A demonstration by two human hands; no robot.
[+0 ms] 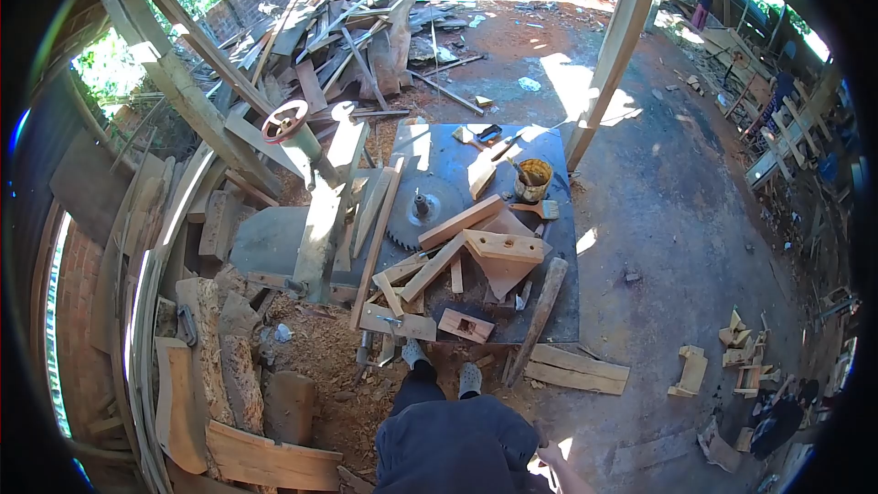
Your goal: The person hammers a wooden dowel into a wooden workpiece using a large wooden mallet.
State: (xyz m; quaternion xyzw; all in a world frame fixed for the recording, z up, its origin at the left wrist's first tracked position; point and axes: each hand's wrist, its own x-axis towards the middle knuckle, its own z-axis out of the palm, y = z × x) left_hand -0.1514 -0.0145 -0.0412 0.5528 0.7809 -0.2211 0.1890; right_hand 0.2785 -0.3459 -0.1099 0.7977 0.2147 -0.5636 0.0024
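My right hand (551,455) is low in the view beside my right leg. Its fingers look curled around a thin dark thing that I cannot make out. My left hand is out of view. In front of my feet stands a metal-topped table (558,247) with a toothed circular saw blade (444,205) on its left part. Wooden pieces lie piled on it, among them a drilled block (506,245) and a block with a square hole (465,325). A stained can (533,187) stands behind a flat paintbrush (548,209). A rough stick (546,313) leans at the near edge.
Left of the table is a machine with a handwheel (291,128). Timber slabs (178,402) stand at the lower left, and boards (576,370) lie by the table's near edge. A post (617,59) rises behind the table's right corner. A person (779,416) is partly visible at right.
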